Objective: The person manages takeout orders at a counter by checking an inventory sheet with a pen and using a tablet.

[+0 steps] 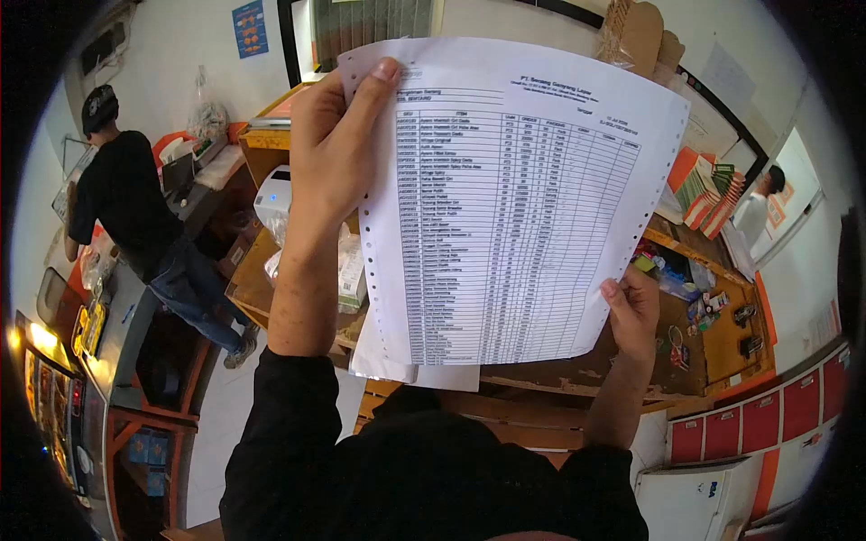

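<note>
Both your left hand (338,149) and right hand (634,314) pinch the paper (514,212) by its sides, so it could rip if you pull too hard.

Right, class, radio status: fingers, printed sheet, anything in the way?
Left fingers gripping printed sheet at upper left; right fingers, lower right edge. Sheet held up, print side visible. Nothing covering its printed rows.
</note>
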`<action>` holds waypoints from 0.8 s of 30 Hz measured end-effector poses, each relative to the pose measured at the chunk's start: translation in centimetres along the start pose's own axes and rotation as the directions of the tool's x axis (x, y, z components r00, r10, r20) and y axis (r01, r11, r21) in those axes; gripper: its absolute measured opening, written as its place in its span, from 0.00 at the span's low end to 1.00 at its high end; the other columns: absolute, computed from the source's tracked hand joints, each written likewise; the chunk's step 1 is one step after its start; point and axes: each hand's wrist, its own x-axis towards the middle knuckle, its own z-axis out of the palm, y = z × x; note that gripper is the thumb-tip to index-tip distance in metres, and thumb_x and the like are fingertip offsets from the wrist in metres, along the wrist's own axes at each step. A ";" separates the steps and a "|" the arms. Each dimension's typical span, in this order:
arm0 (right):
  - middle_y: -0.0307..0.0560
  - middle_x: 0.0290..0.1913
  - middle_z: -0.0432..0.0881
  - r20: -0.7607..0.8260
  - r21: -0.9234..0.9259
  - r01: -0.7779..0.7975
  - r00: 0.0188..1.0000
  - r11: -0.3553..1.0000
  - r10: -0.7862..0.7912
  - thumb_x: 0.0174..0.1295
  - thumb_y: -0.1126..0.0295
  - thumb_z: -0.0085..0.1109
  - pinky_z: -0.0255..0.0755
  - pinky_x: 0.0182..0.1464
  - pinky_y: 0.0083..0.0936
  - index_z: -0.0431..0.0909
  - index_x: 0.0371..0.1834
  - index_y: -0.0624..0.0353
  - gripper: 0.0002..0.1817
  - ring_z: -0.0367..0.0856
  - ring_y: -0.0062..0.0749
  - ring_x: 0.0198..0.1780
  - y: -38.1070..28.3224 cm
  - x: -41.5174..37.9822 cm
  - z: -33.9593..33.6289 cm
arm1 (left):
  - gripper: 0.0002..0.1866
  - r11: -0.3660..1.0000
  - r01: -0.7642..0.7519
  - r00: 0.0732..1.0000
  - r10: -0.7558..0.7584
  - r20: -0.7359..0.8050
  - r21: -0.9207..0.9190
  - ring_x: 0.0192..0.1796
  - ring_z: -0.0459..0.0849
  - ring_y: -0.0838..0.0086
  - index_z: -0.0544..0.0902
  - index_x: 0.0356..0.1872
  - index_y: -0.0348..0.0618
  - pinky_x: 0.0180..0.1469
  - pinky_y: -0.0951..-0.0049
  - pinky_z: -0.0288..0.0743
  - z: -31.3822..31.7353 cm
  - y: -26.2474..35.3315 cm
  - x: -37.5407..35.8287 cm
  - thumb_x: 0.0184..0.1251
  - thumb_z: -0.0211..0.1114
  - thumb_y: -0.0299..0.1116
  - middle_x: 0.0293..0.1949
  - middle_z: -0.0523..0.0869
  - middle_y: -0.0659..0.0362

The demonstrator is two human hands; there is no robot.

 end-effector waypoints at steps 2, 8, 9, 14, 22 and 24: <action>0.44 0.39 0.84 -0.003 0.001 -0.006 1.000 1.000 0.006 0.64 0.66 0.58 0.69 0.45 0.21 0.79 0.47 0.69 0.16 0.78 0.22 0.40 -0.1 -0.1 0.2 | 0.15 1.000 -0.009 1.000 0.009 0.006 -0.011 0.24 0.77 0.87 0.82 0.34 0.32 0.26 0.86 0.67 0.0 0.0 -0.2 0.70 0.60 0.37 0.25 0.84 0.61; 0.45 0.39 0.84 0.017 0.022 -0.022 1.000 1.000 0.022 0.64 0.65 0.59 0.69 0.44 0.21 0.78 0.47 0.69 0.17 0.78 0.22 0.40 0.2 -0.2 0.0 | 0.15 1.000 -0.004 1.000 0.004 -0.027 -0.007 0.24 0.77 0.86 0.82 0.35 0.32 0.26 0.87 0.67 -0.1 -0.6 -0.3 0.69 0.61 0.38 0.26 0.84 0.60; 0.45 0.39 0.84 0.020 0.020 -0.015 1.000 1.000 0.015 0.63 0.64 0.60 0.69 0.44 0.21 0.78 0.47 0.69 0.17 0.78 0.22 0.40 0.2 -0.2 0.0 | 0.15 1.000 -0.002 0.999 0.002 -0.033 0.001 0.25 0.77 0.86 0.82 0.35 0.32 0.26 0.87 0.67 0.0 -0.6 -0.4 0.69 0.61 0.38 0.26 0.84 0.60; 0.45 0.40 0.84 0.020 0.004 -0.012 1.000 1.000 0.012 0.64 0.64 0.60 0.69 0.44 0.21 0.78 0.48 0.69 0.18 0.78 0.21 0.39 0.2 -0.2 0.0 | 0.16 1.000 0.013 1.000 -0.013 -0.016 -0.002 0.25 0.77 0.87 0.82 0.35 0.31 0.26 0.87 0.67 0.0 -0.3 -0.6 0.69 0.61 0.38 0.26 0.84 0.61; 0.44 0.39 0.84 0.020 -0.005 0.004 1.000 1.000 -0.003 0.64 0.66 0.58 0.69 0.44 0.19 0.78 0.47 0.69 0.16 0.78 0.20 0.39 0.7 -0.1 -0.1 | 0.16 1.000 0.012 1.000 -0.012 -0.012 -0.016 0.26 0.77 0.87 0.81 0.34 0.32 0.26 0.87 0.68 0.0 -0.4 -0.7 0.70 0.60 0.39 0.27 0.84 0.62; 0.44 0.39 0.84 0.013 -0.010 -0.002 1.000 1.000 0.002 0.64 0.66 0.58 0.69 0.43 0.19 0.79 0.47 0.69 0.16 0.78 0.20 0.39 0.5 -0.2 -0.1 | 0.16 1.000 0.011 1.000 -0.011 -0.011 0.000 0.26 0.77 0.87 0.81 0.34 0.32 0.26 0.87 0.68 0.0 -0.3 -0.8 0.70 0.60 0.39 0.27 0.84 0.62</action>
